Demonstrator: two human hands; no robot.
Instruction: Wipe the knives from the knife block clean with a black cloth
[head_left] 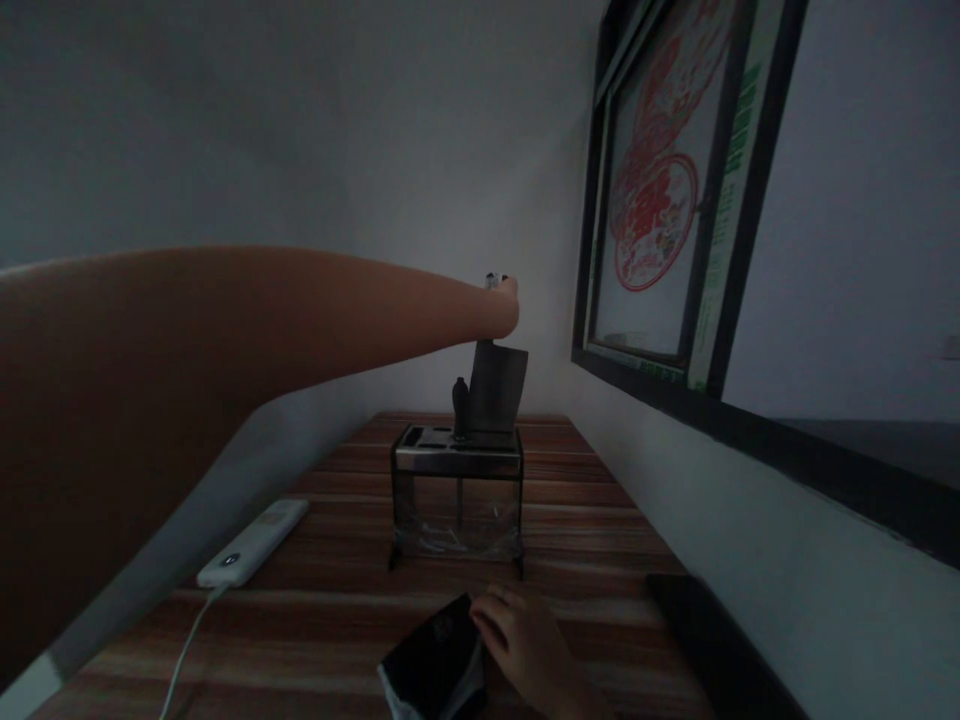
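Stretched out from the left, my left hand (pixel 506 305) is closed around the handle of a cleaver (pixel 499 388), its broad dark blade pointing down. The blade's lower end is at the top of a knife rack (pixel 457 460) with a metal rim and clear sides; I cannot tell how far it sits in the slot. Beside the blade, a dark-handled knife (pixel 460 398) stands in the rack. Low in the view, my right hand (pixel 517 635) has its fingers curled on the edge of a black cloth (pixel 435 650) with pale edging, lying on the table.
The wood-grain table (pixel 592 520) runs back to the wall. A white power strip (pixel 255 540) with a cable lies on the left. At the right edge rests a flat black object (pixel 720 650). A dark-framed window (pixel 652 200) with red decorations is on the right wall.
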